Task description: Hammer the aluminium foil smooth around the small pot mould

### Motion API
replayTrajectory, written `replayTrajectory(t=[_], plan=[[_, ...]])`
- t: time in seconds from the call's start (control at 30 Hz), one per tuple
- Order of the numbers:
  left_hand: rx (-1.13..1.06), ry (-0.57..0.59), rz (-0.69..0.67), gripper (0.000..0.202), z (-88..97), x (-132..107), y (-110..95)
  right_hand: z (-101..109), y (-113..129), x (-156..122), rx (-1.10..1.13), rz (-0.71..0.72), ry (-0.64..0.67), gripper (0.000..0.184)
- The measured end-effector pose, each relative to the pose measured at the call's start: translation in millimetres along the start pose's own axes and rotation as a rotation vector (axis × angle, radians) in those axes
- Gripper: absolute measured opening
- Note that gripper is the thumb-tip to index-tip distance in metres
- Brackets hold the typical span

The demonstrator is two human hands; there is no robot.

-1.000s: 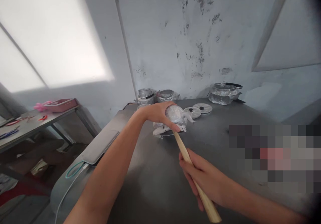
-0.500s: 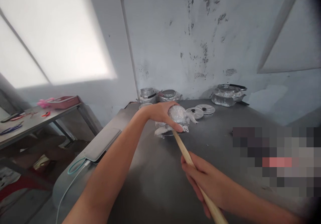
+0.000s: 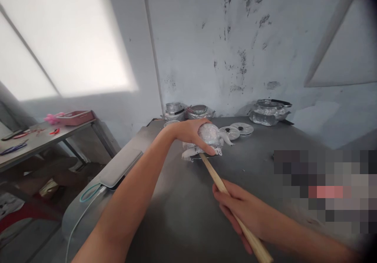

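My left hand (image 3: pixel 194 134) is clasped over a silvery bundle wrapped in clear plastic (image 3: pixel 209 134), thumb on the near side and the other fingers partly hidden behind it. Beneath the thumb lies a whitish plastic fold with dark marks (image 3: pixel 193 151). A dark, thin-rimmed round thing (image 3: pixel 206 155) shows under the bundle; most of it is covered. My right hand (image 3: pixel 235 204) is closed around a pale wooden stick (image 3: pixel 212 171), which slants from the bottom right up to the bundle's near edge. The bundle hides whether the stick's far tip touches it.
Two round clear lids with black knobs (image 3: pixel 242 129) lie beyond the bundle. Plastic-wrapped pots (image 3: pixel 174 113) and a pan with a black handle (image 3: pixel 269 111) stand along the wall. At left are a grey flat device with a cable (image 3: pixel 120 169) and a side table with a pink tray (image 3: pixel 77 117).
The stick has tilted slightly, its far end shifting left and its near end right. My right hand has moved a little with it. My left hand keeps its hold on the bundle.
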State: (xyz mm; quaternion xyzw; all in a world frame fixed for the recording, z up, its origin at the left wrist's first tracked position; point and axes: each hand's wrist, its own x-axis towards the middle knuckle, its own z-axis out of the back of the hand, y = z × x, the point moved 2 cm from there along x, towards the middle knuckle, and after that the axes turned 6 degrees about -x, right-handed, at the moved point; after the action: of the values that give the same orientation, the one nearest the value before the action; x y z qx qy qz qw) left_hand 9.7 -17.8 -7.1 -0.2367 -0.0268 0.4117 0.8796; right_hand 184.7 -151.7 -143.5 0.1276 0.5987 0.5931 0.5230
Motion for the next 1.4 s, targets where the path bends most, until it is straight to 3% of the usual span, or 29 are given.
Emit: replayTrajectory(t=[0.1,0.3,0.5,0.73,0.9,1.2,1.4], plan=[[-0.003,-0.012,0.0,0.119,-0.5,0.6,0.8,1.3,-0.8,1.9,0.022,-0.007,-0.009,0.029],[-0.009,-0.026,-0.019,0.111,-0.7,1.2,2.3,-0.4,8.5,-1.6,0.06,0.045,-0.072,0.021],[-0.003,-0.021,-0.008,0.113,-0.6,0.1,2.0,1.0,5.7,-3.5,0.039,-0.037,-0.006,0.03],[-0.009,-0.011,-0.014,0.112,-0.9,1.6,4.9,-1.0,12.3,-4.7,0.042,0.074,-0.051,0.021],[-0.003,-0.011,0.005,0.115,-0.9,-0.2,-0.4,-0.4,3.9,-1.7,0.06,-0.025,-0.01,0.029],[-0.003,-0.025,-0.011,0.112,-1.1,0.3,1.1,1.9,12.5,-5.0,0.098,0.019,-0.061,0.029],[-0.012,-0.03,-0.014,0.111,-1.2,0.2,0.8,5.7,11.3,-6.2,0.155,-0.027,0.014,0.03]])
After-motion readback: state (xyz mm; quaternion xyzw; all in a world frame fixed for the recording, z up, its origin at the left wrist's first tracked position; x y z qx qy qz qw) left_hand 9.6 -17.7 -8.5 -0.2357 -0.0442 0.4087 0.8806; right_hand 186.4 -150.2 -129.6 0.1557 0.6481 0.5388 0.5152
